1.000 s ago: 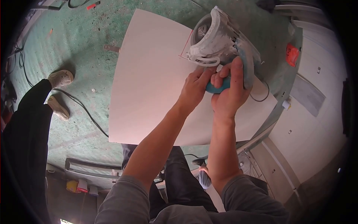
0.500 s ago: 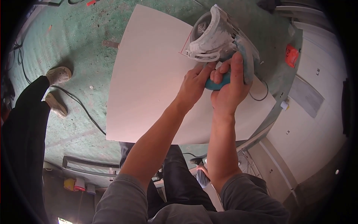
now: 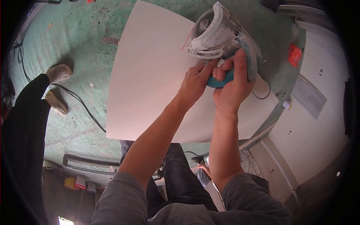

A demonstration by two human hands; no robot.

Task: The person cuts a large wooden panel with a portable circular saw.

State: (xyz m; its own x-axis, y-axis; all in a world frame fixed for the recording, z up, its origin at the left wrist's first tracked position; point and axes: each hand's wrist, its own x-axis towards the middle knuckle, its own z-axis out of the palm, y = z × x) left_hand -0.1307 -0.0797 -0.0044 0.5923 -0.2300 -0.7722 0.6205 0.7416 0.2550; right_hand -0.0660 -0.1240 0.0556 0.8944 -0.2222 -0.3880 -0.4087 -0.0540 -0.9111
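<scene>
A dusty grey and teal circular saw [image 3: 217, 47] stands at the far edge of a large white board [image 3: 150, 75]. My right hand [image 3: 236, 80] is wrapped round its teal handle [image 3: 224, 79], thumb lying along the top. Close beside it, my left hand [image 3: 195, 80] has its fingers curled against the near side of the saw; its fingertips are partly hidden. A thin red line [image 3: 188, 38] shows by the saw's left edge. The blade itself cannot be made out.
A person in dark trousers [image 3: 28, 112] stands on the green floor [image 3: 86, 45] at the left, near a black cable [image 3: 80, 103]. A flat metal strip [image 3: 110, 40] juts from under the board. An orange-red bag [image 3: 294, 55] and large pale panels [image 3: 318, 67] are at the right.
The board, saw and both hands sit slightly higher in the picture, with the saw a touch farther right. My hold on the saw looks the same.
</scene>
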